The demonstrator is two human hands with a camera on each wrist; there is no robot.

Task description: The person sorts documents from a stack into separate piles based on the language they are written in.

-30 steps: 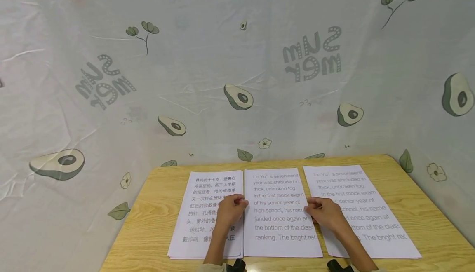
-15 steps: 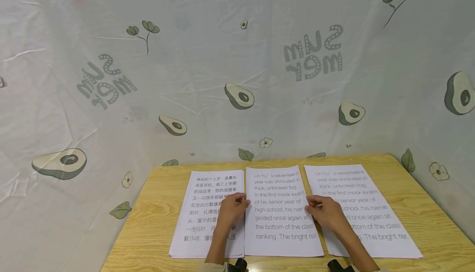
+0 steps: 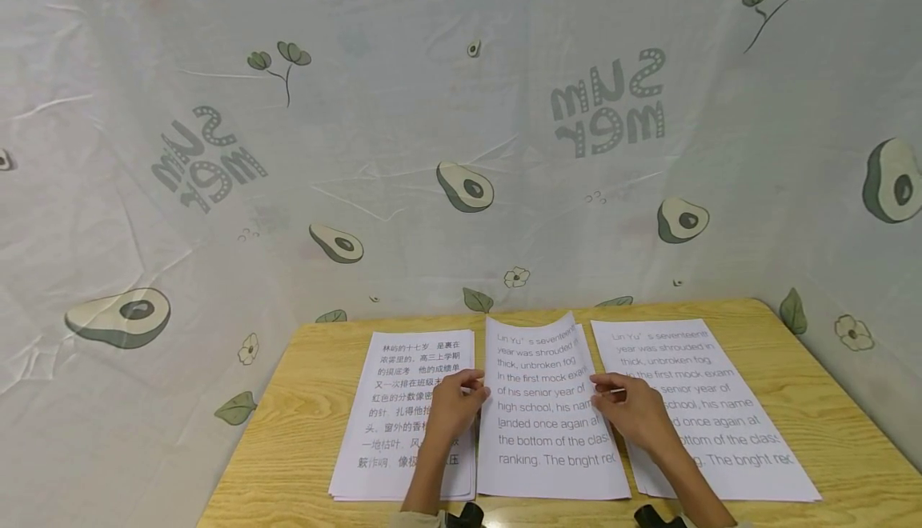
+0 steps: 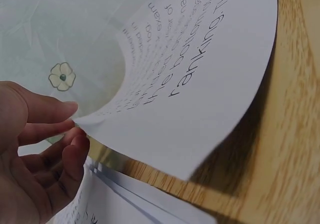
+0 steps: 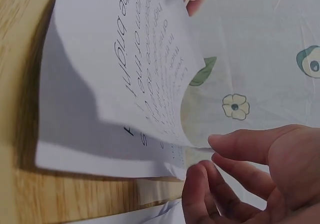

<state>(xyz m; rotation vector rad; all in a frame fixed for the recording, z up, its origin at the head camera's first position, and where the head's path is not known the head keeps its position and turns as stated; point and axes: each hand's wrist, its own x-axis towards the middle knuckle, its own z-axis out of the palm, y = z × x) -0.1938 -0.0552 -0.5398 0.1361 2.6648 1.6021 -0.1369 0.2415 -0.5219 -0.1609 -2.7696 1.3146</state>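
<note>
A sheet of paper (image 3: 543, 424) printed with English text, in the middle of the table, bows upward with its far corners raised. My left hand (image 3: 454, 406) pinches its left edge between thumb and fingers. At the opposite edge, my right hand (image 3: 635, 412) pinches the paper the same way. The left wrist view has the left hand (image 4: 42, 149) at the curled edge of the sheet (image 4: 220, 99). In the right wrist view, another printed sheet (image 5: 75, 129) lies under the one held by the right hand (image 5: 260, 169).
A stack of papers with Chinese text (image 3: 389, 432) lies to the left, partly behind the left forearm. To the right is a stack with English text (image 3: 727, 440), partly covered by the right hand. Both rest on a wooden table (image 3: 274, 416) before a patterned curtain (image 3: 403, 128).
Both hands have raised the middle sheet slightly, from nearly flat to bowed. Its far corners have risen, exposing a strip of paper beneath at the right edge. The side stacks have stayed put.
</note>
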